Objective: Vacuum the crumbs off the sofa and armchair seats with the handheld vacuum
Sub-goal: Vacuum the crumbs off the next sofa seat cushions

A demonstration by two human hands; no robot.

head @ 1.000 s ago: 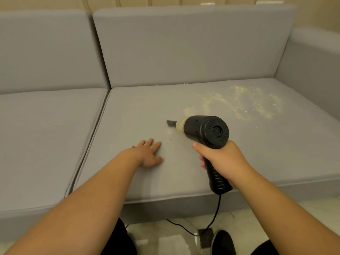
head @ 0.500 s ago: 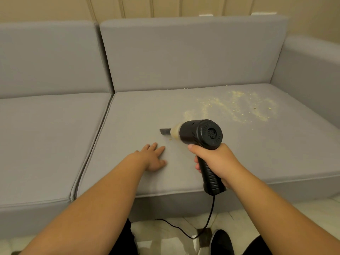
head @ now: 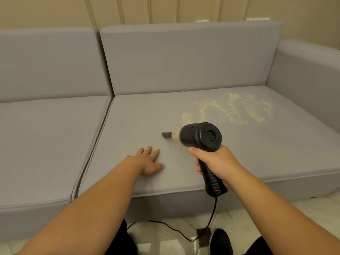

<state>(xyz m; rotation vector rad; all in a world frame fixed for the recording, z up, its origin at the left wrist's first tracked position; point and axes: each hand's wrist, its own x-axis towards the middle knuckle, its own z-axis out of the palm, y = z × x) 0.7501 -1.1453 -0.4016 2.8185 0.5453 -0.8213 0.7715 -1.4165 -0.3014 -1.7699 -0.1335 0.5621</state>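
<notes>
My right hand (head: 217, 162) grips the ribbed handle of a black handheld vacuum (head: 200, 137). Its dark nozzle points left and rests low over the right seat cushion (head: 139, 118) of a grey sofa, and pale debris shows in its clear front chamber. My left hand (head: 149, 160) lies flat on the same cushion with fingers spread, just left of and below the nozzle. A patch of yellowish crumbs (head: 231, 109) is scattered on the cushion's far right part, behind the vacuum. A few crumbs line the seam under the backrest.
The left seat cushion (head: 46, 137) adjoins across a seam. The sofa's right armrest (head: 305, 80) bounds the crumb patch. The vacuum's black cord (head: 209, 221) hangs to a pale tiled floor, near my black shoe (head: 219, 242).
The nozzle has slid left across the cushion, away from the crumb patch, and the view has tilted up. My left hand stays flat on the seat.
</notes>
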